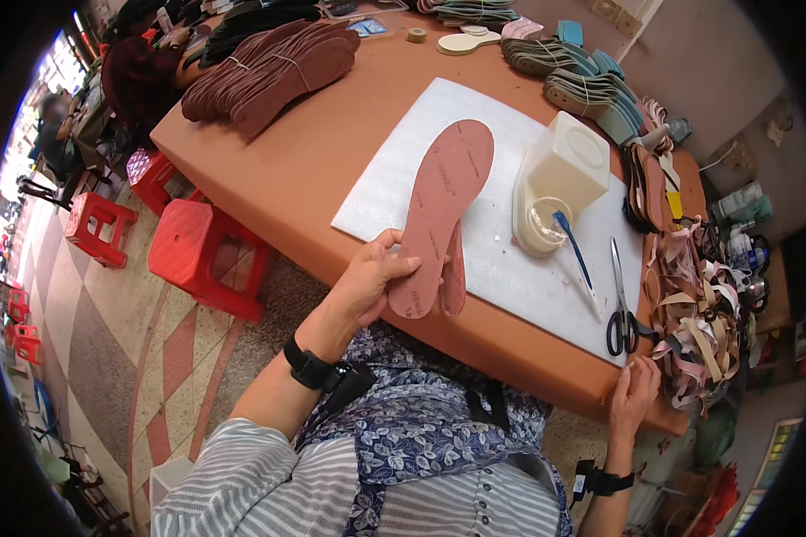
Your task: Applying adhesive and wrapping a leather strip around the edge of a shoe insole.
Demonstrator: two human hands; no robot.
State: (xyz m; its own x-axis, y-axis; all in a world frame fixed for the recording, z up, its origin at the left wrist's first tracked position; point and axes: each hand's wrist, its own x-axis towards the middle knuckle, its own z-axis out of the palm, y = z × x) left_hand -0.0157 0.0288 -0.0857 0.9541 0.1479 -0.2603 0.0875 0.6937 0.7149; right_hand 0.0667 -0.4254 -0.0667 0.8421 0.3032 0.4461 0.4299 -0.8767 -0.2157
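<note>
My left hand (367, 282) grips a reddish-brown shoe insole (443, 192) by its narrow end, thumb on top, above the near edge of a white foam sheet (385, 192). A second insole (455, 277) of the same colour shows partly behind it, fanned out in the same grip. At the table's near right corner, my right hand (634, 398) rests with fingers slightly bent and apart, holding nothing. Just beyond it lie black-handled scissors (630, 333). A blue-and-white brush (575, 246) leans on the round mouth of a cream plastic container (551, 183).
Banded stacks of brown insoles (282, 76) lie at the far left of the brown table (269, 197). Grey-green bundles (591, 89) line the back right. Fabric scraps (698, 331) pile up at right. Red stools (197, 251) stand left. People sit at the far left.
</note>
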